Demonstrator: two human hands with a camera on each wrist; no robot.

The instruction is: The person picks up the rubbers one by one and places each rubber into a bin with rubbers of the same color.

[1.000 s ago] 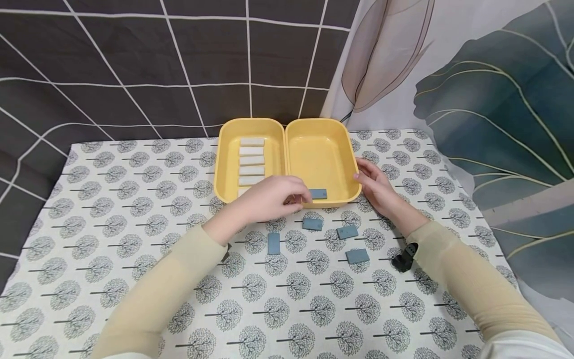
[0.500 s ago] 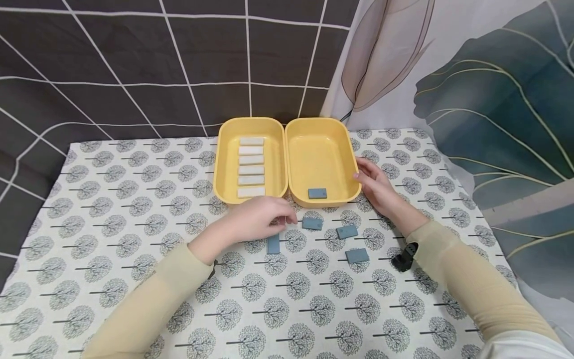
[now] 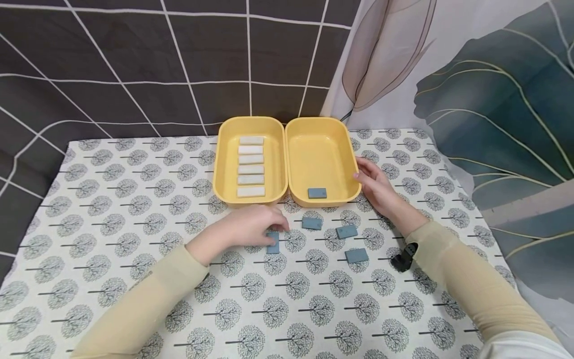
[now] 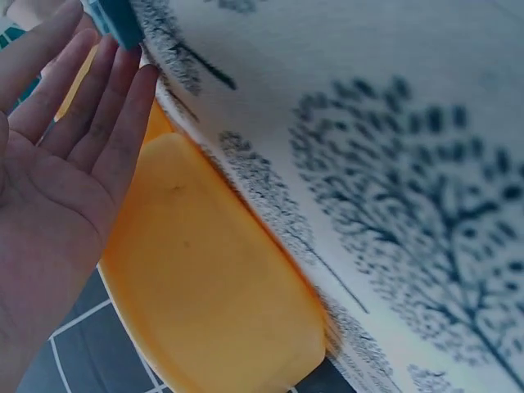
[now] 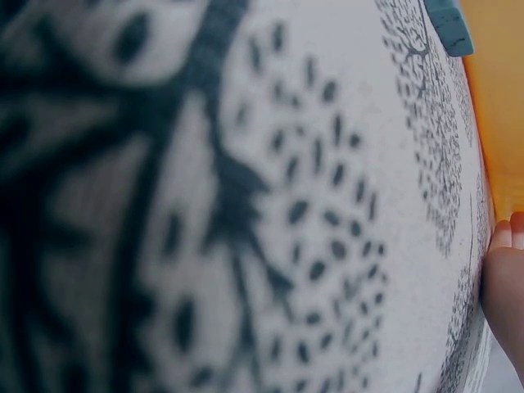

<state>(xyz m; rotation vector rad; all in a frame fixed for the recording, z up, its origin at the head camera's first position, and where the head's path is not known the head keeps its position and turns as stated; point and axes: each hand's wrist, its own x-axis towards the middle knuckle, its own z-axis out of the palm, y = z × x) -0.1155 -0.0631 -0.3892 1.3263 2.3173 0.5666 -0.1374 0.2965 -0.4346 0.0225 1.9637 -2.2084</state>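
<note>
My left hand [image 3: 253, 224] is lowered over a blue-grey rectangular tile [image 3: 273, 248], its thumb tip overlapping the tile's upper part. In the left wrist view this hand's fingers [image 4: 102, 106] are extended, with a blue tile [image 4: 120, 20] beyond their tips. My right hand [image 3: 378, 192] rests against the right wall of a yellow two-part box [image 3: 343, 202], its thumb at the rim. One blue tile [image 3: 317, 193] lies in the near part of the right compartment. The left compartment holds a column of several white tiles [image 3: 251, 169].
More blue tiles lie in front of the box: one [image 3: 311, 223] near its edge, another [image 3: 347, 232] to the right, and a third [image 3: 357, 256] closer to me. A tree-print cloth [image 3: 134, 239] covers the table. A dark gridded curtain [image 3: 134, 60] hangs behind.
My left hand has moved out of the right compartment, down and left to the upright-lying blue tile in front of the box. The right hand has stayed at the box wall.
</note>
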